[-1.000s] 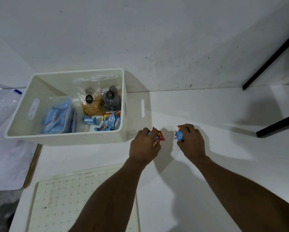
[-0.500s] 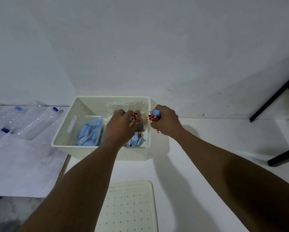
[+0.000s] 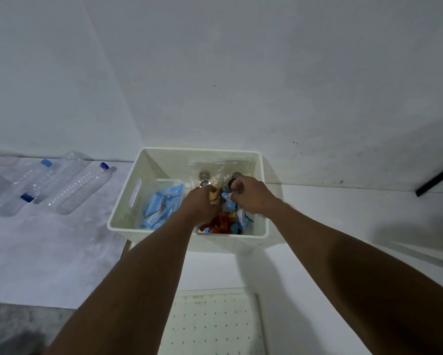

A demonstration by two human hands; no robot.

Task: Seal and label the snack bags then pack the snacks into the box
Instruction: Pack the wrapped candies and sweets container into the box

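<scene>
Head view — both hands [image 3: 201, 203] [image 3: 251, 194] inside box [image 3: 164, 153]; wrapper writing unreadable.

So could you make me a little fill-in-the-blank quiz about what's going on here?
1. Both hands, left hand and right hand, are reaching into the white ____.
2. The clear bottles lying on their sides have ____ caps.
3. The bottles lie to the ____ of the box.
4. The clear tub in the box holds ____ packets.

Missing words: box; blue; left; blue
</scene>
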